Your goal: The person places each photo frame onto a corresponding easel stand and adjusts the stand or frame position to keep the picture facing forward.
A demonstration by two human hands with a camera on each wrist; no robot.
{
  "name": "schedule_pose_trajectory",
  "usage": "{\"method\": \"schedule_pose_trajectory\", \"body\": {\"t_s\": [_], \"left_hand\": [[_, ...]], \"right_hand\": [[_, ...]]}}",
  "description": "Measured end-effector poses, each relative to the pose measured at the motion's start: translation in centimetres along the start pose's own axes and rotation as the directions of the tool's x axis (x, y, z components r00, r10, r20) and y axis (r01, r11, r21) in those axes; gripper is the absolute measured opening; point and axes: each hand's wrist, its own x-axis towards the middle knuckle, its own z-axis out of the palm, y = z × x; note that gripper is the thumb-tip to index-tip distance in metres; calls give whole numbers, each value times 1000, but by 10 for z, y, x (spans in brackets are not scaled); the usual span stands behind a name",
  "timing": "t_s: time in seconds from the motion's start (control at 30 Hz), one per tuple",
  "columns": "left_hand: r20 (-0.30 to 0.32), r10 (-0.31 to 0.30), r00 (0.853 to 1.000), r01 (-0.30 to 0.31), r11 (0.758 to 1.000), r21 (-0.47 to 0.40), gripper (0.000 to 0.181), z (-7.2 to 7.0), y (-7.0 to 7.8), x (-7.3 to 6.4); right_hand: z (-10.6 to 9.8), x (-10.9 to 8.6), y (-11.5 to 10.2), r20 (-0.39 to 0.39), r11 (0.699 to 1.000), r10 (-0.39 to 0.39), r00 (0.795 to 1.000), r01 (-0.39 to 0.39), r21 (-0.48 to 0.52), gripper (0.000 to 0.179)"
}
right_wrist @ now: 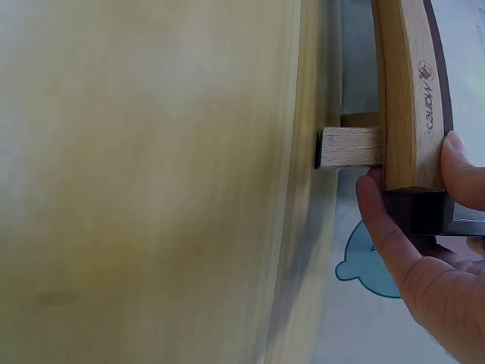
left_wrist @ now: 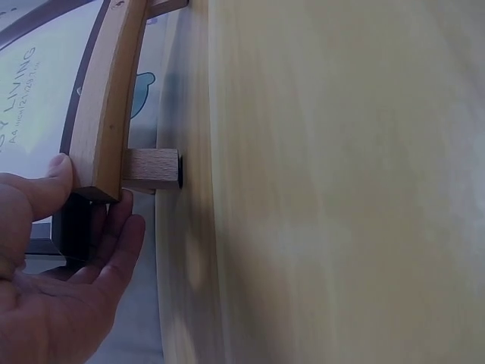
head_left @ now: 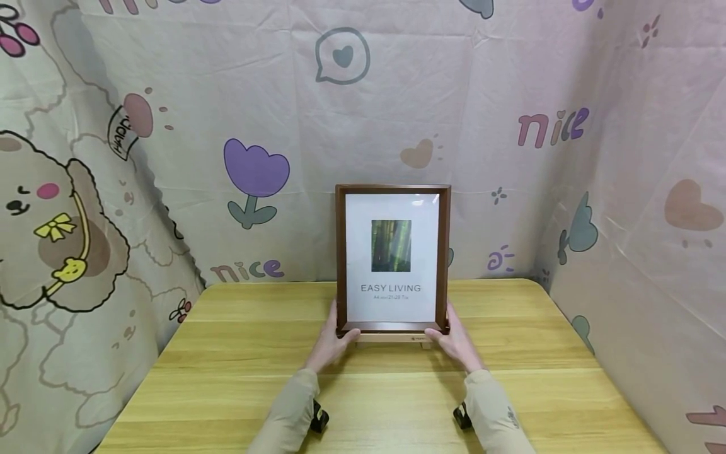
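A brown picture frame [head_left: 392, 258] stands upright on a small wooden easel [head_left: 388, 338], leaning back slightly. Behind its glass is a white sheet with a bamboo picture and the words EASY LIVING. My left hand [head_left: 331, 345] grips the lower left corner, thumb in front. At the lower right corner my right hand [head_left: 458, 343] holds on the same way. In the left wrist view the easel's ledge [left_wrist: 106, 114] runs beside the dark frame corner [left_wrist: 70, 224]. A printed logo marks the ledge [right_wrist: 413, 98] in the right wrist view. The frame hides most of the easel.
The easel stands toward the back of a light wood-grain table [head_left: 255, 353]. Behind and at both sides hangs a pale printed cloth [head_left: 386, 113] with tulips, hearts and a cartoon bear. Small black devices [head_left: 319, 417] sit at both wrists.
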Motion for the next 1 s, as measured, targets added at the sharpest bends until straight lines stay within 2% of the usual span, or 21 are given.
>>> {"method": "schedule_pose_trajectory", "body": {"t_s": [0.4,0.73,1.0], "left_hand": [[-21,-34,999,34,999,0,99,-8,-2,-4],[-27,-32,999,32,999,8,98,-13,-5,-6],[-33,-9,999,9,1000,18,97,-15,-7,-6]], "right_hand": [[8,4,-5,14,1000,14,1000,-15,7,97],[13,6,-10,30,1000,14,999,-13,-8,96],[14,8,-13,43,999,45,998,-45,4,98]]}}
